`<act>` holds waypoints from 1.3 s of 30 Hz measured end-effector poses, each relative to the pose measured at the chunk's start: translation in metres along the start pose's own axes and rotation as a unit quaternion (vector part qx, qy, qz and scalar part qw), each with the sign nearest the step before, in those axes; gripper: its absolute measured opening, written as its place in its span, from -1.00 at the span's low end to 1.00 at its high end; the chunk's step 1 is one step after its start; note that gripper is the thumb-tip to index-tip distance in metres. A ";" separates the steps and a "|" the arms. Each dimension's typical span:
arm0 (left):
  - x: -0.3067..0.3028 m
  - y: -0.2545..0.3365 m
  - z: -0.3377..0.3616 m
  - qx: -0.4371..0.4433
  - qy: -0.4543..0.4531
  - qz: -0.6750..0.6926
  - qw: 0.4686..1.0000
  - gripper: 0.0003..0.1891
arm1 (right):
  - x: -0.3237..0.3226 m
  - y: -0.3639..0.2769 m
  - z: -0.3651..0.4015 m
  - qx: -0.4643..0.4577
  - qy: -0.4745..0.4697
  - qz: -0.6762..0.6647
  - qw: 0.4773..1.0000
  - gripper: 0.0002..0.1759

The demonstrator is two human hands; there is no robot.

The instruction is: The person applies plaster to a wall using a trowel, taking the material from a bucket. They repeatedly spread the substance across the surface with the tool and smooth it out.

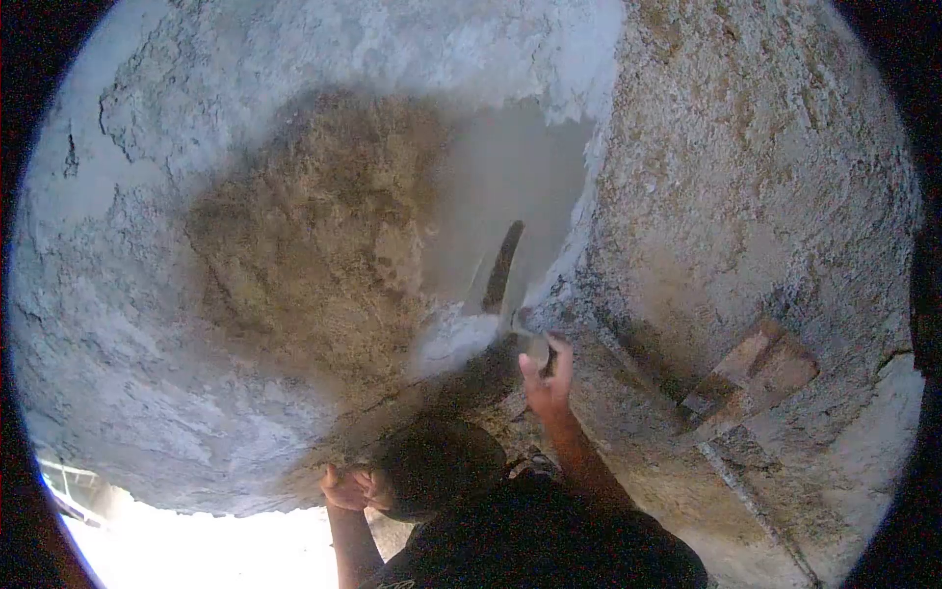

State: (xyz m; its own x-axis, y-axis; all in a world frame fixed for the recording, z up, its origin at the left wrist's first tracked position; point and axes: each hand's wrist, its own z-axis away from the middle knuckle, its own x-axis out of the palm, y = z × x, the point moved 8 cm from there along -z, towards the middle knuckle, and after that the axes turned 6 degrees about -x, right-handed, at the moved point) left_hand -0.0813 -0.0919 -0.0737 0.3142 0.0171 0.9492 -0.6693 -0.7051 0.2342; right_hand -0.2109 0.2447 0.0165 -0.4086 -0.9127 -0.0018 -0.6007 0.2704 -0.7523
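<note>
My right hand (551, 378) is closed around the handle of a trowel (510, 319). The blade lies against a smooth patch of wet grey plaster (510, 177) on the rough wall, with a dark curved strip along it. Lower left, my left hand (350, 486) grips the left edge of a dark round bowl (442, 469), held close to my chest. What the bowl contains cannot be made out.
Bare brown wall (314, 236) lies left of the wet plaster, ringed by pale plaster. At lower right are a reddish-brown block (756, 378) and a long thin rod (756, 510). Bright light enters at lower left.
</note>
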 end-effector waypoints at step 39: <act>-0.004 0.005 0.001 0.013 -0.003 0.004 1.000 -0.12 | 0.007 -0.011 0.012 -0.060 -0.199 0.071 0.976 -0.53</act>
State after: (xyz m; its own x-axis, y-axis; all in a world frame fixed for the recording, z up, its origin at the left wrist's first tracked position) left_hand -0.0852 -0.0962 -0.0768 0.3131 0.0061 0.9497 -0.6542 -0.7236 0.2203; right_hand -0.1991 0.2314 0.0169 -0.2085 -0.9038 -0.3737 -0.6437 0.4145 -0.6433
